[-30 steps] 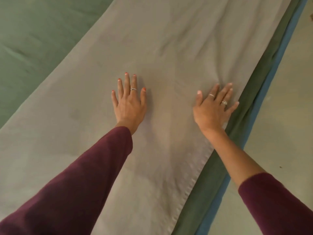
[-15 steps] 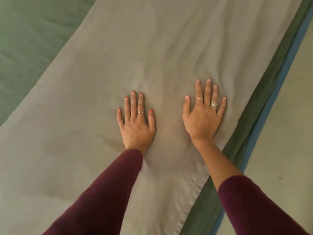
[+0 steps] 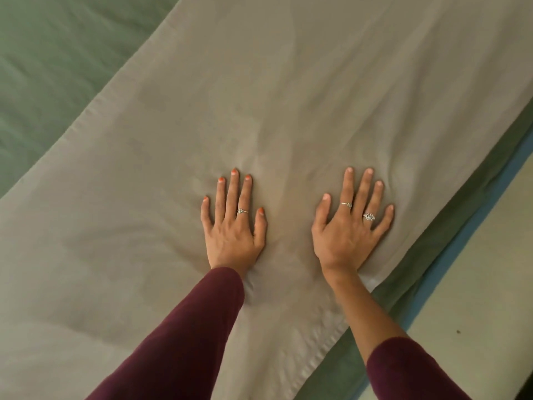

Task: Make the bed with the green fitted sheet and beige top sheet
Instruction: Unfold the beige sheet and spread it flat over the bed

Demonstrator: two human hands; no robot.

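Observation:
The beige top sheet [image 3: 288, 96] lies in a broad diagonal band across the bed, faintly wrinkled. Under it the green fitted sheet [image 3: 57, 67] shows at the upper left and along the right edge [image 3: 461, 232]. My left hand [image 3: 233, 226] lies flat on the beige sheet, fingers straight and spread. My right hand [image 3: 349, 226] presses flat beside it, close to the sheet's hemmed right edge. Both arms wear maroon sleeves.
A blue strip [image 3: 473, 269] runs along the bed's right side below the green sheet. Beyond it is pale floor [image 3: 476, 327] at the lower right.
Both hands have slid back toward me over the beige sheet. My right hand has turned from angled right to pointing straight ahead, closer to my left hand.

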